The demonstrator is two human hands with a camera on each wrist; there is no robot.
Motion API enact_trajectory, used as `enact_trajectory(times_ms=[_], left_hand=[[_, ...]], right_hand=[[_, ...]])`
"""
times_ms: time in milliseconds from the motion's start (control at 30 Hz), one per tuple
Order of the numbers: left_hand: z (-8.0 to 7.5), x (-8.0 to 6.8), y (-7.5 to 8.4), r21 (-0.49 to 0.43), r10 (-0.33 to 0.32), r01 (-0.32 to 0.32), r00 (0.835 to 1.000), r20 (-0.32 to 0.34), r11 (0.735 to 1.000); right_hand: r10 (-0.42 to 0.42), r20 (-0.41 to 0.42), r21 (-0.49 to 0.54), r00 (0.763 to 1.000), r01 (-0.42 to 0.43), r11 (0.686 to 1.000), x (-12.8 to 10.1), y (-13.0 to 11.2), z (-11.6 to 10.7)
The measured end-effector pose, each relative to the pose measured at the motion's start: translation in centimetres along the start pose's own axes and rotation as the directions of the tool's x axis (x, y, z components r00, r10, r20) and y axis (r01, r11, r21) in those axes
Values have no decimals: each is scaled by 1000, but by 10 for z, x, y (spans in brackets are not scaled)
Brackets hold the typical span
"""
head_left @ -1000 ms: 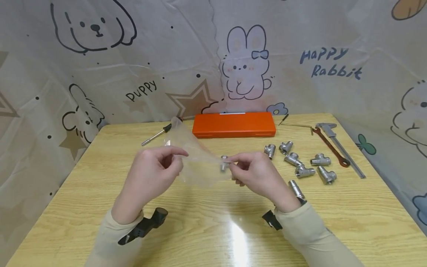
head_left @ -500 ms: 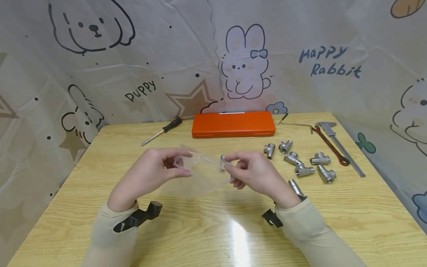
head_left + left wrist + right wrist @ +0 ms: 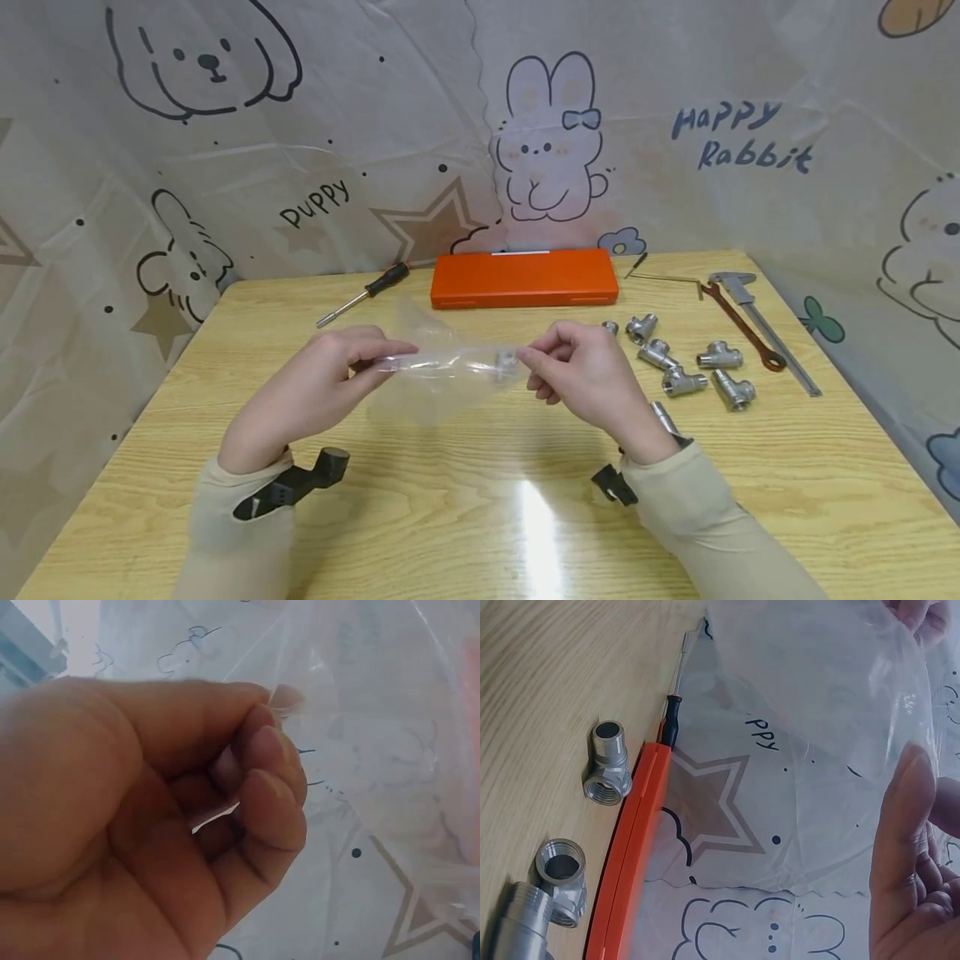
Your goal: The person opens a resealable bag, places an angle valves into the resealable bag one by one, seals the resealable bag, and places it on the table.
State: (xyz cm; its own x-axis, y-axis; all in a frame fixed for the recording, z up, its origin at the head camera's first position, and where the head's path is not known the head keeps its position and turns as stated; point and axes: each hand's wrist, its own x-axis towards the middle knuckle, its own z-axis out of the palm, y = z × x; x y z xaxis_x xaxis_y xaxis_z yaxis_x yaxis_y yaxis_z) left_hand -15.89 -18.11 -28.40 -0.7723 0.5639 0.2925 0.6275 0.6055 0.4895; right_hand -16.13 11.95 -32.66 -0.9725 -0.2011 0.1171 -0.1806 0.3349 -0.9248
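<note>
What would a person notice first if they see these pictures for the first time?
Most striking is the clear plastic bag stretched between the left hand and the right hand above the middle of the wooden table, with a small metal fitting at the right hand's fingertips. An orange case lies at the table's far edge. A cluster of metal pipe fittings lies to the right.

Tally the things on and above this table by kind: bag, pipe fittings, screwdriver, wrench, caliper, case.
plastic bag: 1
pipe fittings: 8 (7 on the table, 1 in the plastic bag)
screwdriver: 1
wrench: 1
caliper: 1
orange case: 1
Total: 13
</note>
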Motion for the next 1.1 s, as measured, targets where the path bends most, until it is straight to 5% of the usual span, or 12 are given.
enact_trajectory(times_ms=[233,433,667,767,900,1000,1100], left_hand=[[3,3,-5,-51,89,-97,987,-132,994],[17,12,0,22,35,-31,972,-231,999],[28,18,2,60,91,-74,918,-385,995],[28,17,-5,-39,87,-105,944,-317,994],[28,15,-22,-283,28,-33,999,-22,959],[35,13,-35,-320,21,42,981,192,947],[47,11,-40,-273,23,48,968,250,961]], right_hand=[[68,75,109,995,-76,991,1,1,1],[89,122,109,989,-102,989,-1,0,2],[78,123,114,989,-92,989,0,-1,1],[80,125,112,989,-95,989,0,-2,0],[93,134,105,987,-108,989,-1,-1,0],[116,121,90,986,-127,988,1,2,0],[144,103,89,984,-153,984,4,5,1]])
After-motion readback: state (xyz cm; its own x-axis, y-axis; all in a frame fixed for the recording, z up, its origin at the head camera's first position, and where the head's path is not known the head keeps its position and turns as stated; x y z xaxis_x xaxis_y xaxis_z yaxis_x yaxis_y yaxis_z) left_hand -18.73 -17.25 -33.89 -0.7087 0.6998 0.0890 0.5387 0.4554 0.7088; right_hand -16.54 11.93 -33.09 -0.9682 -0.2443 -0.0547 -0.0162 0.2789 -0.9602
